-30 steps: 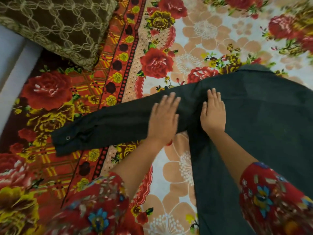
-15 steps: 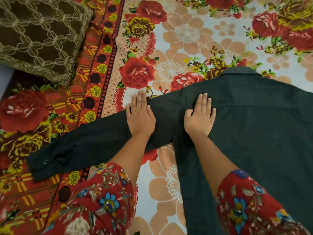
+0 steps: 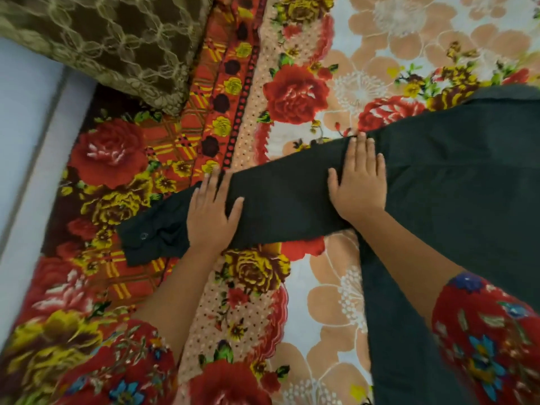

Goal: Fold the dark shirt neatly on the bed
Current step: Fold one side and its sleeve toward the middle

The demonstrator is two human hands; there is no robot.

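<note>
The dark shirt (image 3: 467,176) lies spread flat on the flowered bed sheet (image 3: 295,95), its body at the right and its collar at the upper right edge. One long sleeve (image 3: 280,206) stretches out to the left and ends in a rumpled buttoned cuff (image 3: 146,238). My left hand (image 3: 211,213) lies flat on the sleeve near the cuff, fingers spread. My right hand (image 3: 358,182) presses flat on the sleeve close to the shoulder seam. Neither hand grips the cloth.
A brown patterned pillow (image 3: 111,45) lies at the upper left, just above the sleeve's end. The bed's left edge and a pale floor or frame (image 3: 26,147) run down the left side. My red floral sleeves fill the bottom corners.
My left hand has slid left along the sleeve toward the cuff, smoothing it. My right hand has stayed near the shoulder. The view has shifted so the shirt sits further right.
</note>
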